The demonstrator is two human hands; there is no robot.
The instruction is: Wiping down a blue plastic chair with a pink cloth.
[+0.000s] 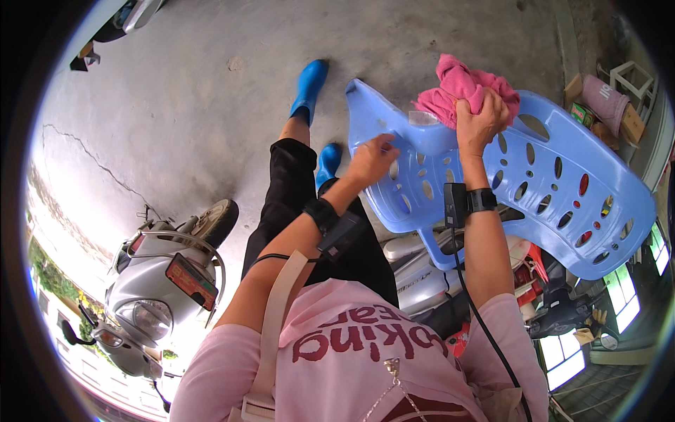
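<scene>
A light-blue plastic lounge chair with many oval slots lies in front of me, reaching off to the right. My right hand is closed around a bunched pink cloth, which rests over the chair's raised edge. A small clear or whitish patch shows on the blue plastic beside the cloth. Over the left part of the chair is my left hand, its fingers loosely bent and apart with nothing visible in them. Whether it touches the plastic, I cannot tell.
Blue boots are on my feet on the concrete floor. To the left stands a silver scooter. Another motorbike is partly hidden behind the chair. Boxes and a white stool sit at the far right.
</scene>
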